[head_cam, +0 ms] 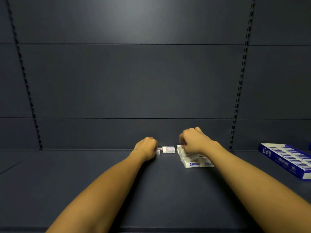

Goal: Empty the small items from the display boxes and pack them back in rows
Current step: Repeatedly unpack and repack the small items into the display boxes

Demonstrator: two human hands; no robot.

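Both arms reach forward over a dark shelf (84, 174) to its back edge, where it meets the dark back panel (134, 81). The left hand (146, 147) sits knuckles-up with its fingers curled down over a small white eraser (158, 151) that peeks out at its right side; the fingertips are hidden, so the grip itself cannot be made out beyond the curl around it. Just to the right, apart from the hand, a short stack (168, 149) of two white erasers lies flat, with red and blue print too small to read.

The right hand (193, 142) is also curled, fingers bent down onto the far end of a pile (193, 159) of the same white erasers. Whether it pinches one or only touches the top ones cannot be told. The pile runs from the back panel toward the camera in a loose heap, some pieces tilted; the nearest two show blue labels with a round logo, the lettering unreadable.

Well to the right, a blue display box (286, 158) lies on the shelf at an angle, filled with neat rows of white-and-blue erasers. Its near side wall carries white script reading "line" and further white characters too blurred to read.

Slotted uprights (240, 81) run up the panel on both sides
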